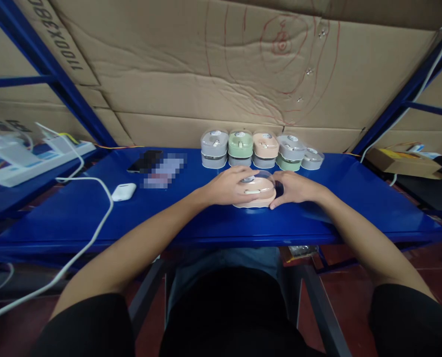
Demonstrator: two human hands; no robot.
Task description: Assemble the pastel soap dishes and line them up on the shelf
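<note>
A peach container with a clear domed lid (260, 198) sits on the blue table, close to its front edge. My left hand (228, 187) lies over its left side, the fingers reaching across the lid and front. Around its right end curves my right hand (297, 187), thumb low at the front and fingers behind. A small dark object (279, 188) shows between my right hand and the container; what it is I cannot make out. A round label and a pale, slim piece are visible through the lid.
Behind my hands stand stacked grey container (214, 144), green container (240, 143) and peach container (266, 145), with more at right. A phone (145, 161), white earbud case (124, 192) and white cable (101, 223) lie left. An open cardboard box (403, 163) is far right.
</note>
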